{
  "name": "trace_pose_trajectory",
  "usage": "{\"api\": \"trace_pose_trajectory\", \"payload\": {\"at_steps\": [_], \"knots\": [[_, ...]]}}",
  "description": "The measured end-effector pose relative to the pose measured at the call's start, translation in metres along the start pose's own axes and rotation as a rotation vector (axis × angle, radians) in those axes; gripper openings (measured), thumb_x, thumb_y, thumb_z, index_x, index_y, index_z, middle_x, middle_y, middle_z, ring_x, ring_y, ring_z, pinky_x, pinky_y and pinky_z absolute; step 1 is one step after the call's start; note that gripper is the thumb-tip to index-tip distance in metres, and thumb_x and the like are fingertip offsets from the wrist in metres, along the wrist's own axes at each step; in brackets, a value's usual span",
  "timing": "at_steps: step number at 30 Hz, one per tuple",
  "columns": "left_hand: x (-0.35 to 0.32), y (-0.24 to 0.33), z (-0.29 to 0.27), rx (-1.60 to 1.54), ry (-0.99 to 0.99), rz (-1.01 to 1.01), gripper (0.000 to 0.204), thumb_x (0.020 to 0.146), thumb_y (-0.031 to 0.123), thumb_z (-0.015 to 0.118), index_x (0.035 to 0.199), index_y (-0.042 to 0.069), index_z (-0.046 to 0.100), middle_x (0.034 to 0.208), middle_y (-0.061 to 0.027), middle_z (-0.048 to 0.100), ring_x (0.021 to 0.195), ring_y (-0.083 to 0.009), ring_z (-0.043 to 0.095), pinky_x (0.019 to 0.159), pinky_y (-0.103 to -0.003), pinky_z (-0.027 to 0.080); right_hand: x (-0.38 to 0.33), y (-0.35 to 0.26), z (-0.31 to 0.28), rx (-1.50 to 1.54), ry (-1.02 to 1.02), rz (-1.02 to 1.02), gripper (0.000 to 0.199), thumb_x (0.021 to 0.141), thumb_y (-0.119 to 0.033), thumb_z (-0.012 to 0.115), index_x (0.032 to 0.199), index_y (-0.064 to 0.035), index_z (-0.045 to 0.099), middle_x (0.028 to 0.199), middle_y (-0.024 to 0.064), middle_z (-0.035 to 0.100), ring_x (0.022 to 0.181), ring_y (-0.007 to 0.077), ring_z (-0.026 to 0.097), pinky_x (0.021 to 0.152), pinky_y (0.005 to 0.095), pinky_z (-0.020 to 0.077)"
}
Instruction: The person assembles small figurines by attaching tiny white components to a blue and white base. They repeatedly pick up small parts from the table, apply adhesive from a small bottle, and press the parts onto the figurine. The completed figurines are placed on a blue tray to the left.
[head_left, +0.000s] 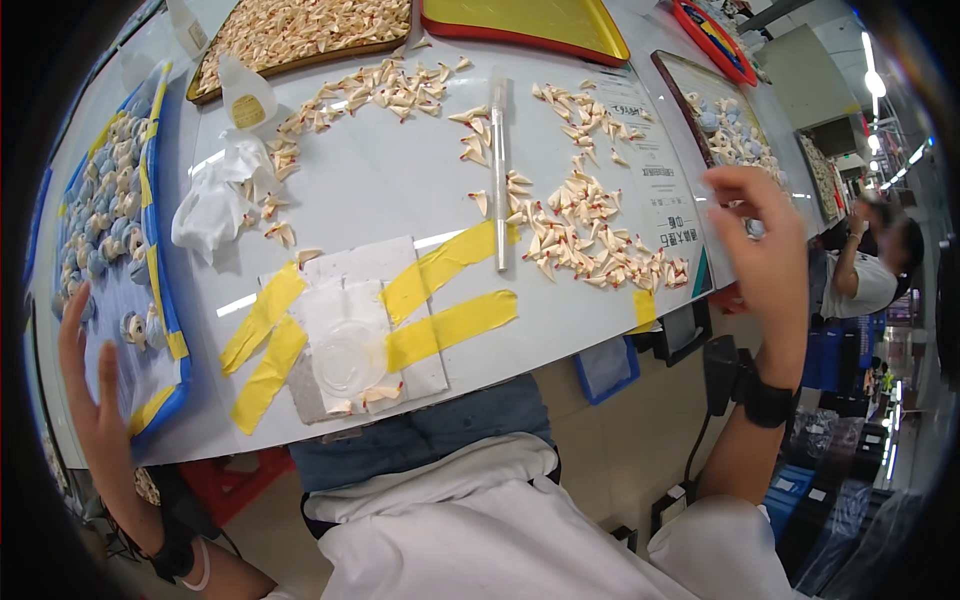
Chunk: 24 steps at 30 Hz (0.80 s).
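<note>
My left hand (98,410) is at the near end of a blue-lined tray (165,300) edged with yellow tape, its fingers spread and nothing seen in them. Small doll heads with pale blue caps (100,200) crowd that tray, and a couple lie apart at its near end (138,328). On the far right, my right hand (765,250) is raised by the near end of a dark-rimmed tray (685,105) of similar heads (735,135). Its thumb and forefinger curve with a gap between them; a small pale thing shows there, apparently behind the fingers.
Pale red-tipped pointed pieces (580,230) lie scattered around a clear tube (500,180). Yellow tape (450,328) holds down a white pad with a round clear dish (350,357). Behind are a heaped tray (300,35), a yellow tray (540,25), a bottle (247,95) and tissue (215,205).
</note>
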<state>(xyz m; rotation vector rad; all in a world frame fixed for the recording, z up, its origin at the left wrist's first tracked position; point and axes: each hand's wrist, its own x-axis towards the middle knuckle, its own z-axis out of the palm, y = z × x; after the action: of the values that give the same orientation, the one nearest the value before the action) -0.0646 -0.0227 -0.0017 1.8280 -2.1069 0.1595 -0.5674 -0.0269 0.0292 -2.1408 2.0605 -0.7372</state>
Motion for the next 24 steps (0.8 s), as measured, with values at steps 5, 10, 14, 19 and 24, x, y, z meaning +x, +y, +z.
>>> {"api": "trace_pose_trajectory", "payload": {"at_steps": [5, 10, 14, 19, 24], "knots": [[0.004, 0.032, 0.01, -0.246, -0.215, -0.108, 0.038, 0.09, 0.025, 0.046, 0.125, 0.01, 0.048, 0.133, -0.0112, 0.042, 0.127, -0.0256, 0.035, 0.105, -0.038, 0.028, 0.007, -0.033, 0.019, 0.204, -0.317, -0.058, 0.014, 0.068, -0.002, 0.06, 0.081, 0.0005, 0.06, 0.075, 0.009, 0.058, 0.069, 0.0198, 0.056, 0.064, 0.0279, 0.0441], [0.006, 0.05, 0.001, -0.302, -0.233, 0.034, 0.038, 0.077, 0.002, 0.055, 0.115, 0.005, 0.055, 0.13, -0.0124, 0.045, 0.122, -0.0264, 0.041, 0.1, -0.034, 0.033, 0.011, -0.038, 0.024, 0.129, -0.354, -0.013, 0.009, 0.068, -0.001, 0.059, 0.077, 0.0014, 0.056, 0.071, 0.01, 0.056, 0.067, 0.0206, 0.056, 0.064, 0.0274, 0.0439], [0.009, 0.055, 0.0, -0.37, -0.179, -0.025, 0.033, 0.07, -0.002, 0.059, 0.103, 0.003, 0.058, 0.116, -0.0099, 0.052, 0.103, -0.0236, 0.051, 0.091, -0.031, 0.037, 0.003, -0.039, 0.022, 0.089, -0.367, 0.052, 0.01, 0.069, 0.002, 0.058, 0.077, 0.0015, 0.054, 0.071, 0.0102, 0.056, 0.067, 0.0206, 0.056, 0.064, 0.0276, 0.0438], [-0.001, 0.039, 0.001, -0.461, -0.086, -0.212, 0.022, 0.076, -0.001, 0.057, 0.098, 0.002, 0.057, 0.097, -0.0059, 0.057, 0.086, -0.0127, 0.051, 0.076, -0.025, 0.042, -0.002, -0.044, 0.022, 0.022, -0.202, -0.11, 0.016, 0.07, 0.004, 0.057, 0.086, 0.0022, 0.058, 0.075, 0.0091, 0.055, 0.068, 0.0165, 0.054, 0.065, 0.0248, 0.0422], [-0.021, 0.032, -0.009, -0.676, 0.142, -0.307, 0.017, 0.084, 0.012, 0.058, 0.095, 0.0, 0.057, 0.098, -0.0079, 0.058, 0.091, -0.0138, 0.052, 0.079, -0.025, 0.041, -0.01, -0.053, 0.011, 0.277, -0.042, -0.035, 0.011, 0.074, 0.006, 0.058, 0.085, 0.0048, 0.059, 0.082, 0.0064, 0.059, 0.075, 0.012, 0.054, 0.069, 0.0223, 0.0421]]}}
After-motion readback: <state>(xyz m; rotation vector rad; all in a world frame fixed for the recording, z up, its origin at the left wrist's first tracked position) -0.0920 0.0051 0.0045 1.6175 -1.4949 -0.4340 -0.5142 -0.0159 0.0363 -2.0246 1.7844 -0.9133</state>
